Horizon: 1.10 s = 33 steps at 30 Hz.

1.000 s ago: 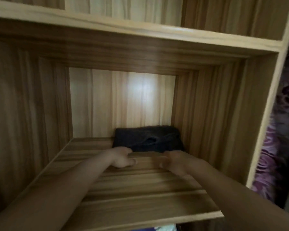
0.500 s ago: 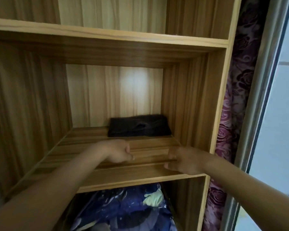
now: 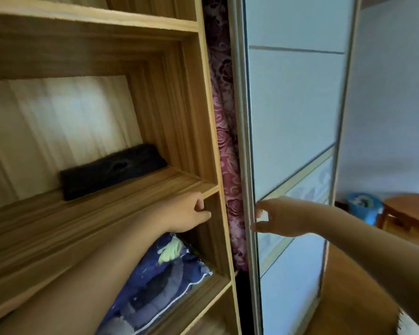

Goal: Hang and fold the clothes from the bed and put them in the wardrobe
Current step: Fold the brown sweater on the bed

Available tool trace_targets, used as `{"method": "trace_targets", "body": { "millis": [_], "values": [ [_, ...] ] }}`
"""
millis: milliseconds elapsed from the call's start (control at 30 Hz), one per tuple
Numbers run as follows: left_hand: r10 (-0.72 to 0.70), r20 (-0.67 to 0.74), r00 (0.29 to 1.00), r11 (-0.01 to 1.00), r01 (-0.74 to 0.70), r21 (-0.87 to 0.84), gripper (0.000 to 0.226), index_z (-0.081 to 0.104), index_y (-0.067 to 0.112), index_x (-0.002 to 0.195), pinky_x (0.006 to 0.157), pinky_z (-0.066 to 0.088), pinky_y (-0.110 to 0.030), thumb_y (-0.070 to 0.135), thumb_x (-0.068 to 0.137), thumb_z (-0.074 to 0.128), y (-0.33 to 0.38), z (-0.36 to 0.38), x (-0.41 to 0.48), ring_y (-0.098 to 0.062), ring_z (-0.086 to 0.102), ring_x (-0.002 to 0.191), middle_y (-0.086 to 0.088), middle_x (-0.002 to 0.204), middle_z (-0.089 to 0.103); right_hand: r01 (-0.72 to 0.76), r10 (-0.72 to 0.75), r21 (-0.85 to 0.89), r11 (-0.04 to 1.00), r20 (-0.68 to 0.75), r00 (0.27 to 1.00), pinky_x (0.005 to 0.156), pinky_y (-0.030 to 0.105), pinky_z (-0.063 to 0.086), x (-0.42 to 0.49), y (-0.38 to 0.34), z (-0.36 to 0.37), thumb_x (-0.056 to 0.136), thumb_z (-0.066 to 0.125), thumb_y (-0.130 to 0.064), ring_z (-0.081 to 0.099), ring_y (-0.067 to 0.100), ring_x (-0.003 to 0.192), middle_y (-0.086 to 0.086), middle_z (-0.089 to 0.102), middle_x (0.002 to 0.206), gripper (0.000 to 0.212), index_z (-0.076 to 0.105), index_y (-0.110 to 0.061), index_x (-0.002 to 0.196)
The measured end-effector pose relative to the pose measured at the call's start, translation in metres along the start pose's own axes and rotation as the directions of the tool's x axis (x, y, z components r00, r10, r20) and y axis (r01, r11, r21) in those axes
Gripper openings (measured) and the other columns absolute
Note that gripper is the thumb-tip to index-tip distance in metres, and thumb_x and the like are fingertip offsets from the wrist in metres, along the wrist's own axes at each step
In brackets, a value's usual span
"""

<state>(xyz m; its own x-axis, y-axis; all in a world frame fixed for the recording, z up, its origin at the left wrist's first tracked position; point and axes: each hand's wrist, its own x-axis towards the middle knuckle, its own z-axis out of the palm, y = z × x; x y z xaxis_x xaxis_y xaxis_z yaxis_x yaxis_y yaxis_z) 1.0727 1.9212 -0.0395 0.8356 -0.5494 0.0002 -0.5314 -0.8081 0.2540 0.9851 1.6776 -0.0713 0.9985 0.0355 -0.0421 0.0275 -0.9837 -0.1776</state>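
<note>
A folded dark garment (image 3: 111, 170) lies at the back right of a wooden wardrobe shelf (image 3: 58, 226). My left hand (image 3: 189, 213) hovers at the shelf's front right corner with loosely curled fingers and holds nothing. It is well clear of the garment. My right hand (image 3: 273, 218) is out to the right, where its fingers and thumb curl round the metal edge of the white sliding door (image 3: 293, 117).
Blue patterned bedding (image 3: 160, 281) fills the compartment below the shelf. A dark red floral fabric (image 3: 225, 165) hangs between the wardrobe's side panel and the door. A wooden stool (image 3: 411, 213) and a blue container (image 3: 363, 206) stand on the floor at the far right.
Both hands came back from the garment to the shelf front. My view swung right, and my right hand left the shelf and took the sliding door's edge.
</note>
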Motion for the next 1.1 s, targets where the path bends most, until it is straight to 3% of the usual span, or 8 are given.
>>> {"method": "trace_targets", "body": {
  "millis": [200, 300, 467, 600, 733, 833, 967, 1100],
  "values": [
    [0.26, 0.275, 0.926, 0.96, -0.279, 0.032, 0.029, 0.059, 0.024, 0.106, 0.08, 0.053, -0.035, 0.051, 0.095, 0.059, 0.07, 0.072, 0.01, -0.014, 0.063, 0.087, 0.002, 0.099, 0.066, -0.345, 0.341, 0.095, 0.934, 0.061, 0.938, 0.081, 0.032, 0.044, -0.105, 0.055, 0.056, 0.091, 0.052, -0.069, 0.053, 0.015, 0.096, -0.004, 0.061, 0.117, 0.054, 0.053, -0.031, 0.13],
    [0.374, 0.379, 0.847, 0.91, -0.414, 0.028, 0.03, 0.054, 0.026, 0.111, 0.06, 0.044, -0.031, 0.052, 0.097, 0.055, 0.118, 0.114, 0.015, -0.011, 0.056, 0.063, 0.005, 0.084, 0.061, -0.493, 0.483, 0.133, 0.86, 0.1, 0.87, 0.081, 0.032, 0.043, -0.164, 0.077, 0.082, 0.093, 0.054, -0.064, 0.054, 0.016, 0.097, -0.007, 0.06, 0.108, 0.049, 0.056, -0.027, 0.125],
    [0.525, 0.507, 0.683, 0.795, -0.607, -0.005, 0.029, 0.055, 0.028, 0.114, 0.074, 0.05, -0.032, 0.051, 0.096, 0.055, 0.21, 0.191, 0.02, -0.01, 0.059, 0.081, 0.007, 0.097, 0.061, -0.701, 0.68, 0.203, 0.684, 0.171, 0.713, 0.07, 0.03, 0.037, -0.261, 0.112, 0.126, 0.095, 0.054, -0.062, 0.052, 0.016, 0.09, -0.008, 0.053, 0.094, 0.049, 0.056, -0.022, 0.123],
    [0.618, 0.585, 0.526, 0.666, -0.745, -0.034, 0.026, 0.057, 0.026, 0.11, 0.082, 0.053, -0.035, 0.048, 0.095, 0.057, 0.295, 0.257, 0.015, -0.013, 0.06, 0.091, 0.007, 0.101, 0.061, -0.833, 0.807, 0.214, 0.51, 0.216, 0.549, 0.077, 0.032, 0.037, -0.338, 0.142, 0.165, 0.096, 0.051, -0.061, 0.058, 0.026, 0.109, 0.003, 0.064, 0.122, 0.054, 0.055, -0.018, 0.129],
    [0.645, 0.67, 0.367, 0.528, -0.848, -0.044, 0.025, 0.06, 0.021, 0.11, 0.09, 0.053, -0.042, 0.042, 0.096, 0.056, 0.376, 0.321, 0.006, -0.021, 0.063, 0.098, -0.001, 0.108, 0.066, -0.918, 0.884, 0.255, 0.303, 0.286, 0.37, 0.081, 0.031, 0.038, -0.402, 0.176, 0.203, 0.096, 0.051, -0.062, 0.056, 0.025, 0.109, 0.005, 0.061, 0.129, 0.056, 0.053, -0.019, 0.132],
    [0.647, 0.72, 0.252, 0.434, -0.898, -0.076, 0.026, 0.059, 0.016, 0.109, 0.087, 0.052, -0.038, 0.038, 0.096, 0.056, 0.422, 0.364, -0.002, -0.027, 0.063, 0.101, -0.008, 0.11, 0.068, -0.944, 0.902, 0.284, 0.166, 0.344, 0.262, 0.089, 0.035, 0.046, -0.43, 0.194, 0.228, 0.096, 0.05, -0.063, 0.057, 0.028, 0.108, 0.005, 0.06, 0.124, 0.053, 0.054, -0.02, 0.127],
    [0.648, 0.748, 0.143, 0.313, -0.945, -0.091, 0.037, 0.056, 0.017, 0.124, 0.091, 0.051, -0.038, 0.041, 0.096, 0.056, 0.461, 0.412, -0.008, -0.027, 0.061, 0.107, -0.008, 0.119, 0.065, -0.935, 0.907, 0.354, 0.026, 0.384, 0.171, 0.079, 0.031, 0.04, -0.451, 0.202, 0.261, 0.095, 0.054, -0.06, 0.052, 0.023, 0.095, 0.004, 0.062, 0.114, 0.049, 0.056, -0.019, 0.122],
    [0.608, 0.793, 0.041, 0.194, -0.976, -0.098, 0.045, 0.054, 0.022, 0.13, 0.092, 0.052, -0.04, 0.05, 0.095, 0.054, 0.488, 0.457, -0.025, -0.026, 0.062, 0.106, -0.005, 0.123, 0.065, -0.933, 0.876, 0.344, -0.102, 0.475, 0.079, 0.082, 0.034, 0.047, -0.48, 0.188, 0.292, 0.095, 0.055, -0.058, 0.059, 0.029, 0.108, 0.006, 0.062, 0.12, 0.049, 0.056, -0.019, 0.126]
  ]
}}
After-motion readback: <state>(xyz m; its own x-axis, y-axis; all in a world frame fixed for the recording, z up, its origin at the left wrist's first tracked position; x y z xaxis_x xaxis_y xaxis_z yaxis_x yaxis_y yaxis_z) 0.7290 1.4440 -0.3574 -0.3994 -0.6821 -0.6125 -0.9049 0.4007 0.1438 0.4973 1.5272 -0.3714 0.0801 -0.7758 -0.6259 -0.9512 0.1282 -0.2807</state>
